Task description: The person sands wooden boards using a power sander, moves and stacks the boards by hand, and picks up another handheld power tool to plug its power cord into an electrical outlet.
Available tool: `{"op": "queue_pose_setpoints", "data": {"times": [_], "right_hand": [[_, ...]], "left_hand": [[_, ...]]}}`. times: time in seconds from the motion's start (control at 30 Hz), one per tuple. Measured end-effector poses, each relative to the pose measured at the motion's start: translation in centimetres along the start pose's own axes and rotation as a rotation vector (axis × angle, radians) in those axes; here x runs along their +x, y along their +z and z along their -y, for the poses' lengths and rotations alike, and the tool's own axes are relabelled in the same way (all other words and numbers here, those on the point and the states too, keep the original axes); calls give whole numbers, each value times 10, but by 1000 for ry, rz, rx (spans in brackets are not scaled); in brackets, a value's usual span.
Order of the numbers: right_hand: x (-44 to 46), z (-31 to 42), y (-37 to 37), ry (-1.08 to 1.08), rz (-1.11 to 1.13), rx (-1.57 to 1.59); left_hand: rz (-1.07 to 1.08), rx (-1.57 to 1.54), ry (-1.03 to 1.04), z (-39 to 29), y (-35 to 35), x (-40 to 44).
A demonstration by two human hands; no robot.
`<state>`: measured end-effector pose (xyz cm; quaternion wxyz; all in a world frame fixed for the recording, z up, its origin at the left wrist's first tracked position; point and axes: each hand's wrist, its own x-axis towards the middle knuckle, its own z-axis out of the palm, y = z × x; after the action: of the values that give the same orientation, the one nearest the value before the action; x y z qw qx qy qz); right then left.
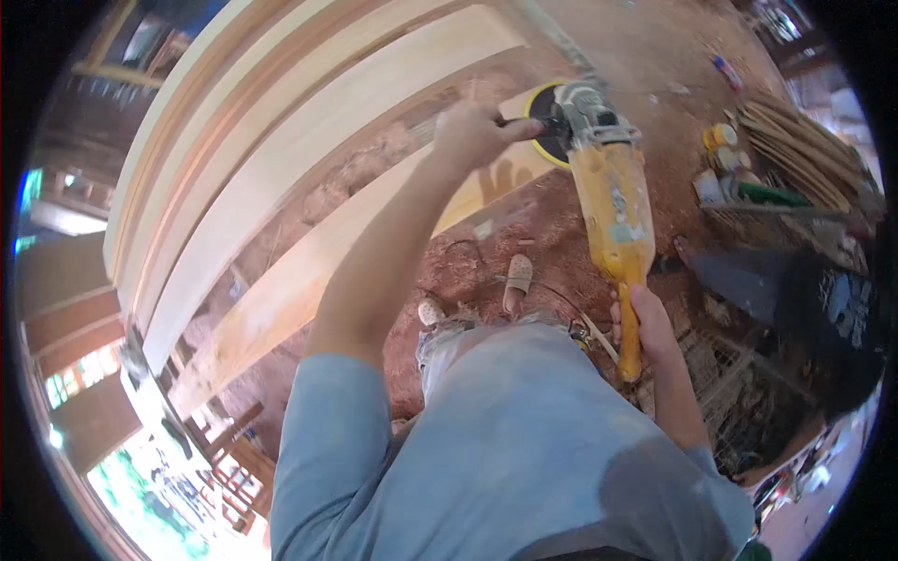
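Note:
A yellow power tool (613, 201) with a grey metal head and a round, yellow-edged disc (545, 126) is held over the near wooden plank (309, 266). My left hand (475, 134) is closed on the black side handle by the disc. Lower down, my right hand (647, 323) wraps round the yellow rear handle. The disc lies at the right end of the plank; whether it touches the wood cannot be made out.
More long pale boards (346, 112) lie beyond the plank. At the right are a bundle of thin wood strips (800, 150), yellow-and-white containers (720, 136) and a wire crate (720, 374). My shoes (518, 273) stand on the reddish, shaving-covered floor (468, 257).

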<state>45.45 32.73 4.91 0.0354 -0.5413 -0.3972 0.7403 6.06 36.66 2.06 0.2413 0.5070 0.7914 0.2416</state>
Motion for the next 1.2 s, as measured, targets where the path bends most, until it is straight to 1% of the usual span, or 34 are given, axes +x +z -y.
{"op": "queue_pose_setpoints", "data": {"times": [0.03,0.07,0.1,0.17,0.2,0.27,0.3,0.37,0.43,0.5,0.53,0.57,0.6,0.63,0.67,0.7,0.73,0.77,0.83,0.9,0.97,1.0,1.07,1.13,1.2], "right_hand": [[-2,1,-10,7,1,-19],[-4,0,-8,13,1,-38],[-10,-5,6,19,22,-64],[-21,-15,44,44,104,-107],[-22,-15,51,50,118,-130],[-22,-17,72,142,273,-217],[-22,-17,85,146,286,-233],[-24,-18,116,144,387,-341],[-26,-17,152,147,418,-405],[-17,-27,176,123,563,-584],[-13,-34,188,129,559,-592],[-8,-42,200,87,607,-666],[-5,-48,214,42,655,-735],[-3,-49,232,42,655,-735],[0,-48,250,38,679,-827],[2,-46,268,34,703,-920],[3,-45,285,35,704,-920],[4,-44,301,21,729,-982],[5,-39,329,7,754,-1045],[5,-35,347,14,780,-1091],[12,-48,343,-20,762,-1085],[13,-52,342,-52,745,-1075],[9,-45,328,-37,730,-1040],[9,-46,296,-13,691,-919],[4,-47,255,-12,640,-793]], "left_hand": [[92,235,33,-8,-2,-5],[154,325,64,-6,-6,-18],[140,319,34,10,-14,-44],[123,424,97,50,-30,-106],[113,416,73,60,-30,-125],[81,238,-185,80,-34,-162],[70,234,-203,89,-40,-183],[70,242,-405,108,-53,-230],[-24,182,-458,137,-59,-277],[-79,191,-594,143,-79,-316],[-52,195,-659,154,-86,-331],[-23,199,-723,166,-92,-347],[-48,217,-751,184,-93,-364],[-75,241,-780,201,-95,-381],[-74,241,-781,210,-102,-395],[-111,225,-830,217,-108,-408],[-148,209,-879,224,-115,-418],[-148,209,-880,235,-119,-427],[-185,266,-950,256,-123,-443],[-210,270,-937,265,-132,-450],[-234,275,-923,266,-134,-448],[-207,247,-917,263,-136,-444],[-176,222,-913,251,-136,-431],[-161,156,-885,228,-126,-408],[-96,133,-833,216,-108,-382]]}}
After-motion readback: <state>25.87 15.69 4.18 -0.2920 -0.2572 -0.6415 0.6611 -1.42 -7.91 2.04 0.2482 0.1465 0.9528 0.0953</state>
